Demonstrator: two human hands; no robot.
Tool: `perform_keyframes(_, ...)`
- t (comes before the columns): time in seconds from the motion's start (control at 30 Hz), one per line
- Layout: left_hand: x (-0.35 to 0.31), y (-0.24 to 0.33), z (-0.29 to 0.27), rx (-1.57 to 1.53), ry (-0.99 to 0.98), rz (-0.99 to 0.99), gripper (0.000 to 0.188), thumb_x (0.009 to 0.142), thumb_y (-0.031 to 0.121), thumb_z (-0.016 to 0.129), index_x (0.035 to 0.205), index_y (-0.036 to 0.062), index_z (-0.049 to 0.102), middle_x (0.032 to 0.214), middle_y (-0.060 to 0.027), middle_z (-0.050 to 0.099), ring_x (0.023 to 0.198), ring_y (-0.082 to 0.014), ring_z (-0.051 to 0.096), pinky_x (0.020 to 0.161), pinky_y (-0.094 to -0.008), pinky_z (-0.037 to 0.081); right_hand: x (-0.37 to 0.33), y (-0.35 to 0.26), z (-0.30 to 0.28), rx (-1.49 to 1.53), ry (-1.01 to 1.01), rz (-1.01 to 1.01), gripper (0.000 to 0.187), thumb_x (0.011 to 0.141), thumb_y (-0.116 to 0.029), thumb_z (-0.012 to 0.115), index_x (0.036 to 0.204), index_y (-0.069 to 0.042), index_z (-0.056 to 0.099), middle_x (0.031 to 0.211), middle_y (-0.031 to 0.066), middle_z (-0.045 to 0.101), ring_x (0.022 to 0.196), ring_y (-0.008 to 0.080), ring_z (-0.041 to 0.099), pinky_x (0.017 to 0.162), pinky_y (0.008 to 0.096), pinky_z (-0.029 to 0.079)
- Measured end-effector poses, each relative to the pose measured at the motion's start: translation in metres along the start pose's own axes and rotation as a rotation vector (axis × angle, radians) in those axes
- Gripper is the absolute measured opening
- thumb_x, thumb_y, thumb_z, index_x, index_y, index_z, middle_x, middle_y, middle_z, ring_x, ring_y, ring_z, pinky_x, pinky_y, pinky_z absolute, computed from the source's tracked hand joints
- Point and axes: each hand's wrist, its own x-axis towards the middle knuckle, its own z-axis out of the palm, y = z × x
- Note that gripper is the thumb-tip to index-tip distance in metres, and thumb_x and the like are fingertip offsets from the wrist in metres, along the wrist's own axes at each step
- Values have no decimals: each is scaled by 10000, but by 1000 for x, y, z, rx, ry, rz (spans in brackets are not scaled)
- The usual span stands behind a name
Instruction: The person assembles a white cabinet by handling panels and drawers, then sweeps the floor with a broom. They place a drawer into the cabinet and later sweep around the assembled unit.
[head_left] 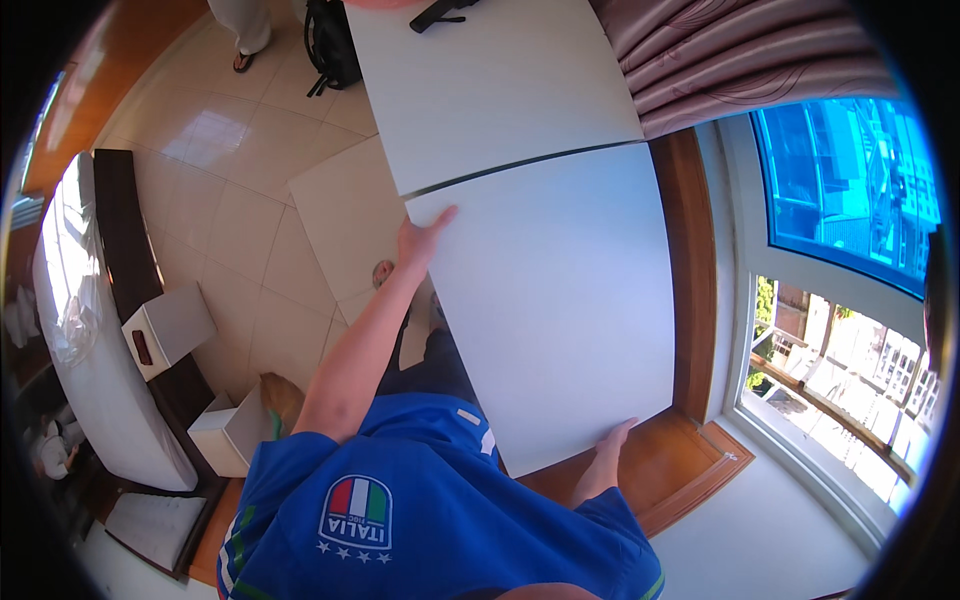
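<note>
A large white rectangular panel (550, 310) lies flat in front of me, its long side running away from my body. My left hand (422, 240) grips its far left corner, thumb on the top face and the other fingers hidden under the edge. At the near right, my right hand (606, 452) holds the panel's near edge; most of its fingers are out of sight below. A second white panel (490, 90) adjoins the far end, with a narrow dark gap between the two.
A black object (440, 14) lies on the far panel. Right are a wooden ledge (690, 300), curtain (750, 60) and window (840, 180). Left are white drawer-like boxes (180, 325) and a plastic-wrapped mattress (100, 340). A black backpack (332, 45) and another person's foot (243, 62) are far left.
</note>
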Motion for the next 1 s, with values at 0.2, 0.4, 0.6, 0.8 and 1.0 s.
perform_keyframes(0.2, -2, 4, 4, 18, 8, -16, 749, 796, 422, 877, 1319, -37, 598, 1244, -174, 686, 1111, -266, 678, 945, -393, 552, -3, -7, 0, -30, -3, 8, 975, 976, -762, 363, 1572, 7, 306, 1594, 148, 394, 1428, 354, 411, 1186, 519, 330)
perform_keyframes(0.4, 8, -8, -3, -171, -151, -75, 829, 778, 384, 898, 1394, -12, 510, 1290, -169, 660, 1161, -245, 652, 970, -374, 539, 2, -20, -2, 17, -121, 24, 946, 1007, -738, 290, 1595, 2, 241, 1648, 138, 300, 1491, 342, 315, 1228, 492, 242)
perform_keyframes(0.6, 10, 1, -7, -150, -161, -31, 970, 740, 397, 920, 1459, -4, 407, 1344, -170, 623, 1195, -255, 633, 982, -383, 533, -23, -16, 9, -17, -69, 36, 943, 988, -764, 289, 1616, -62, 231, 1664, 121, 271, 1508, 352, 277, 1233, 528, 207)
perform_keyframes(0.8, 8, 1, -12, -148, -135, -26, 957, 768, 398, 903, 1473, -8, 399, 1367, -175, 605, 1226, -259, 612, 1026, -395, 504, -20, -17, 20, -102, -26, 2, 984, 972, -790, 284, 1615, -47, 225, 1659, 129, 282, 1503, 355, 288, 1230, 526, 214)
perform_keyframes(1.0, 1, 5, -2, -308, -136, -57, 886, 816, 323, 878, 1480, -1, 389, 1348, -167, 604, 1204, -240, 613, 1020, -375, 502, -15, -5, 11, -109, 89, 49, 1014, 963, -789, 341, 1587, 8, 273, 1630, 155, 337, 1480, 345, 336, 1227, 504, 246)
